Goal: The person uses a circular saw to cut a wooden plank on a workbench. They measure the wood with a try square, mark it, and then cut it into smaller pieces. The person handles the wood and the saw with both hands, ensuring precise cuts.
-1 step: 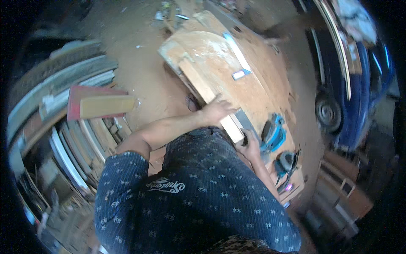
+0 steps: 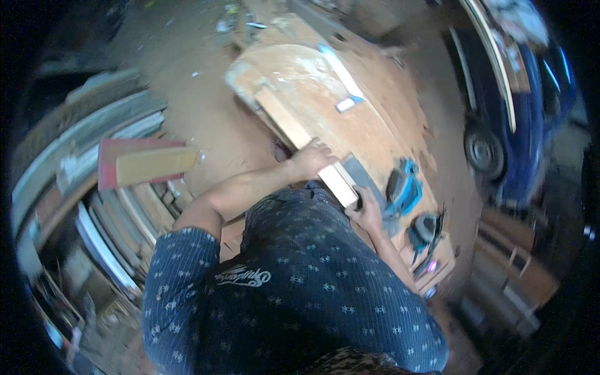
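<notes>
A long pale strip of wood (image 2: pixel 284 119) lies along the left edge of the workbench (image 2: pixel 306 78), its near end close to my waist. My left hand (image 2: pixel 312 159) is closed over the strip part-way along, fingers wrapped across its top. At the near end, my right hand (image 2: pixel 367 209) grips the strip's right side, with the thumb by the end face. A flat dark grey piece (image 2: pixel 362 172) lies just right of the strip; what it is I cannot tell. Further right sit a blue power tool (image 2: pixel 405 190) and a second, dark rounded power tool (image 2: pixel 425 230).
Across the bench top lies a white ruler-like strip with a small block (image 2: pixel 345 104) at its near end. Stacked boards (image 2: pixel 125 219) and a red panel (image 2: pixel 107 162) stand at left. A dark blue vehicle (image 2: pixel 519 156) is at right, with more planks (image 2: pixel 519 262) below it.
The whole scene has shifted slightly left in the view, as my head moved. Both hands stay on the wood strip, with no clear change of grip.
</notes>
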A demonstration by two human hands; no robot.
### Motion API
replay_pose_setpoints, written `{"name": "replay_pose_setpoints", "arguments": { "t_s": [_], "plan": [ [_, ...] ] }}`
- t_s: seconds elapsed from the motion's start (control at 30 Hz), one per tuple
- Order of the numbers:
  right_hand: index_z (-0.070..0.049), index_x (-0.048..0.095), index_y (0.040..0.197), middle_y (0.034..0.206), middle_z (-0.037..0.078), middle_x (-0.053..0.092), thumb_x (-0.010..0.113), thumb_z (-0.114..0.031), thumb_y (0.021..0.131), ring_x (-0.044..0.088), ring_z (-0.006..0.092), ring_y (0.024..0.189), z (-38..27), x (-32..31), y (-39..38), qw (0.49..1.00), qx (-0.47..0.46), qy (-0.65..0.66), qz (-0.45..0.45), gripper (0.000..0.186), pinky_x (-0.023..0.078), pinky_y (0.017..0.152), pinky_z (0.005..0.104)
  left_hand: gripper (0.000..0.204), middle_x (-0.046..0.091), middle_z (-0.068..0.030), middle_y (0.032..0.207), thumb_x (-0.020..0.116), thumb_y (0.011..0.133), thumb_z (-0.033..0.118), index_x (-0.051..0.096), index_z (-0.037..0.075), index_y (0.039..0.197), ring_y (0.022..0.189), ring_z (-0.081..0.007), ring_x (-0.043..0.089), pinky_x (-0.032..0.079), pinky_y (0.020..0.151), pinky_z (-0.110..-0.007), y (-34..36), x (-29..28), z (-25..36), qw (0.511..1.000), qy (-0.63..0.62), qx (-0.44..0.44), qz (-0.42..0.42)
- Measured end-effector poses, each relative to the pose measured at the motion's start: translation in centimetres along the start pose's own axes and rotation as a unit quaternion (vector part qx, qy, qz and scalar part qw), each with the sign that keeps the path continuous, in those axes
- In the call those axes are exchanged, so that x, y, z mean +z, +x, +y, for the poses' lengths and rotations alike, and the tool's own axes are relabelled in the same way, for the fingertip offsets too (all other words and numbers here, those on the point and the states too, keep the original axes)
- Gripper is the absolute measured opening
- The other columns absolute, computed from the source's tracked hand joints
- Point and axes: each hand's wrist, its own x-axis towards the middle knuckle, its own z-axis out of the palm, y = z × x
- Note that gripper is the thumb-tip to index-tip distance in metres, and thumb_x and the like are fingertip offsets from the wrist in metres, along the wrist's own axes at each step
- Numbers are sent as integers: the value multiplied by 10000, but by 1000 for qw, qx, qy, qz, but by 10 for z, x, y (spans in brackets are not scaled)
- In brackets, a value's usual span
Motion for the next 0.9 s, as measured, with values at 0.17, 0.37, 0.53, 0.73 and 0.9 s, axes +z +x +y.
{"name": "replay_pose_setpoints", "arguments": {
  "t_s": [0.17, 0.37, 0.53, 0.73, 0.9],
  "plan": [
    [-67, 529, 1296, 1192, 209, 588, 759, -167, 703, 571, 387, 1139, 68, 44, -27, 995, 61, 55, 53, 644, 467, 976, 449, 389, 662, -136, 1026, 666, 775, 179, 641, 119, 1158, 1066, -312, 600, 388, 1002, -474, 27, 50, 19, 997, 61, -14, -37],
    [-87, 557, 1285, 1045, 211, 643, 701, -203, 811, 619, 402, 1025, 108, 58, -34, 991, 110, 18, 69, 508, 501, 914, 441, 312, 658, -134, 1018, 584, 847, 134, 645, 149, 1153, 1073, -298, 605, 395, 1001, -467, 41, 79, 21, 985, 147, -44, -84],
    [-74, 545, 1286, 1184, 210, 598, 715, -249, 859, 572, 404, 1134, 138, 25, -51, 973, 182, 2, 140, 491, 473, 974, 454, 282, 650, -107, 1058, 576, 858, 141, 638, 146, 1134, 1094, -299, 595, 376, 1051, -486, 44, 101, 15, 982, 163, -79, -58],
    [-29, 549, 1237, 1273, 225, 528, 677, -174, 854, 499, 414, 1200, 211, 0, -100, 958, 90, -12, 271, 430, 413, 1035, 468, 443, 598, -159, 1239, 631, 829, 157, 579, 110, 1267, 1242, -338, 507, 314, 1114, -539, 46, 94, 37, 973, 191, -101, -80],
    [-59, 550, 1277, 1291, 163, 528, 654, -154, 872, 501, 361, 1220, 235, -3, -121, 970, 90, 4, 227, 429, 408, 1055, 467, 599, 539, -167, 1347, 701, 811, 246, 514, 101, 1361, 1317, -340, 446, 266, 1141, -575, 67, 107, 103, 967, 210, -98, -104]
  ]
}}
